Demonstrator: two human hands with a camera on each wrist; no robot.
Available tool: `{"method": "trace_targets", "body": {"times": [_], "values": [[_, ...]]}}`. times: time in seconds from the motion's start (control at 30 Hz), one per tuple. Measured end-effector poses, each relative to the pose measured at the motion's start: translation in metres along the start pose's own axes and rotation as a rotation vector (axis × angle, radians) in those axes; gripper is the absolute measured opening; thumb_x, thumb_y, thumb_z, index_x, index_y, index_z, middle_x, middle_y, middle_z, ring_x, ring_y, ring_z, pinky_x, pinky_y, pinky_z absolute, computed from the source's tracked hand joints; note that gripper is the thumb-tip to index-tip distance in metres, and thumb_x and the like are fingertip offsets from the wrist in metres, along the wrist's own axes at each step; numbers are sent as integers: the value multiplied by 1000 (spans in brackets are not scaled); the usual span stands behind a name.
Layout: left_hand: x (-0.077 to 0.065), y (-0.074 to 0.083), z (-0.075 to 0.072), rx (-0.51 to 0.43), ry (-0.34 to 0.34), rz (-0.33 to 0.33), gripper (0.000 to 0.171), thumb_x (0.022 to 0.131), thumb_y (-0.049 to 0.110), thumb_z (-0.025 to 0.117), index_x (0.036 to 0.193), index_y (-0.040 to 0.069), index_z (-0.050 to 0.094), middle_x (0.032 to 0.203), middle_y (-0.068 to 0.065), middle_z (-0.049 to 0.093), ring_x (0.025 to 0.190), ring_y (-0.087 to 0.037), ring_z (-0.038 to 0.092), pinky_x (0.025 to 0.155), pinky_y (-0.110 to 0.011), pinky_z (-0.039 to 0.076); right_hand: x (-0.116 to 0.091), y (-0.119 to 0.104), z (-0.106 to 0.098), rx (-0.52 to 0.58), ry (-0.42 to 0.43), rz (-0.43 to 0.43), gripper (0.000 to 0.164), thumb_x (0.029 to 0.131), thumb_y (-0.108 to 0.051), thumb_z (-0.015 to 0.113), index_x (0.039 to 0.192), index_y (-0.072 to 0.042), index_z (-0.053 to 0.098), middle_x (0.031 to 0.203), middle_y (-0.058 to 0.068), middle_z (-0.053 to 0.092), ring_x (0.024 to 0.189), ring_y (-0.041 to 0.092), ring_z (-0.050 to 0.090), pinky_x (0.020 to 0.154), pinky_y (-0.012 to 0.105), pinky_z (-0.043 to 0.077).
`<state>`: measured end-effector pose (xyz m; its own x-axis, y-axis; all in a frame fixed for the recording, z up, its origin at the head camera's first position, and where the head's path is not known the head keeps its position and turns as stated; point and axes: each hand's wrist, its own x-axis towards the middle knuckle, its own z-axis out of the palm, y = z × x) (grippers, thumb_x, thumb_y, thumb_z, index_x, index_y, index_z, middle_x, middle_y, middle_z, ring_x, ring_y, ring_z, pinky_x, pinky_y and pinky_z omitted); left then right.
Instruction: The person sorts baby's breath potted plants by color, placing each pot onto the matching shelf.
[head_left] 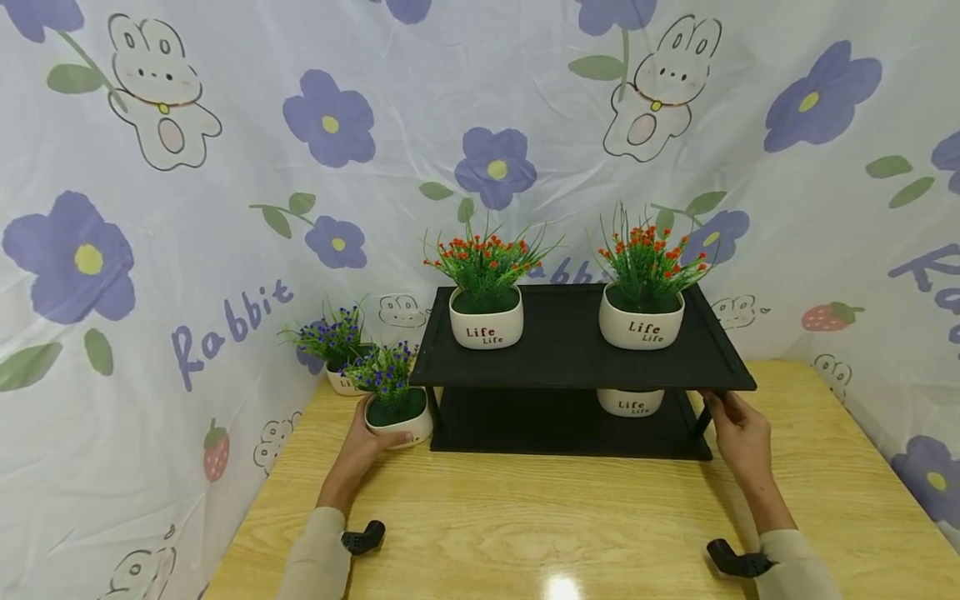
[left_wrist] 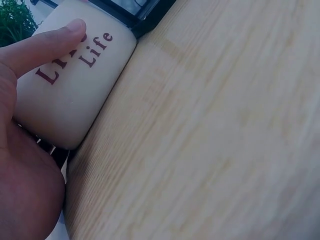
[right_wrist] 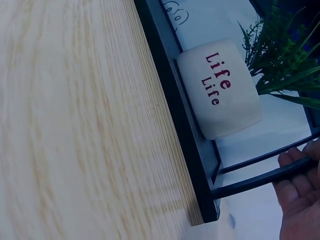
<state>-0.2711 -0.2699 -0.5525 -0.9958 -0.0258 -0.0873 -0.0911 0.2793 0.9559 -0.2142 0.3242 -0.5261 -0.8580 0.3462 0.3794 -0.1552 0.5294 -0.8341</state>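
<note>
While the left hand [head_left: 367, 439] grips a blue-flowered pot [head_left: 399, 407] just beside the left end of the black shelf [head_left: 558, 333], the right hand [head_left: 744, 435] curls its fingers round the shelf's near right post [head_left: 702, 421]. Two red-flowered pots [head_left: 641, 323] stand on top.

wooden table [head_left: 540, 517] | black shelf [head_left: 561, 337], two blue-flowered pots [head_left: 408, 427] | on shelf: three pots [head_left: 487, 327]
</note>
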Motion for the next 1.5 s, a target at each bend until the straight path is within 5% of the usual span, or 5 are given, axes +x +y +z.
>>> {"method": "trace_targets", "body": {"times": [0.4,0.6,0.83,1.13,1.5], "values": [[-6,0,-2,62,47,-8,123,82,27,94,172,15,12,174,-22,23,157,-42,32,130,-62,27,0,-6,-3,-41,-25,10,41,114,-26,52,142,0,67,134,26,70,100,-31,47,86,-5,39],[-12,1,-5,20,74,5,121,81,20,94,170,12,12,170,-23,27,154,-41,35,128,-57,28,0,-8,-2,-40,-23,5,40,113,-25,54,141,1,67,131,25,71,98,-32,48,85,-5,39],[-26,5,-6,-28,68,11,119,84,14,91,170,14,10,167,-23,31,149,-37,40,122,-45,35,0,-9,-2,-38,-25,-1,40,114,-24,54,141,2,67,129,26,72,97,-32,48,85,-5,39],[-48,11,-11,17,59,-4,121,88,18,89,172,11,2,167,-25,31,149,-41,41,125,-57,33,0,-9,-3,-47,-32,-16,40,114,-22,54,141,4,67,126,25,73,96,-34,46,84,-6,38],[-73,30,-17,66,58,17,116,88,23,89,171,14,8,161,-19,41,139,-33,50,96,-16,45,1,-8,-5,-64,-22,-29,38,114,-21,53,136,5,69,125,27,73,95,-34,46,83,-6,37]]}}
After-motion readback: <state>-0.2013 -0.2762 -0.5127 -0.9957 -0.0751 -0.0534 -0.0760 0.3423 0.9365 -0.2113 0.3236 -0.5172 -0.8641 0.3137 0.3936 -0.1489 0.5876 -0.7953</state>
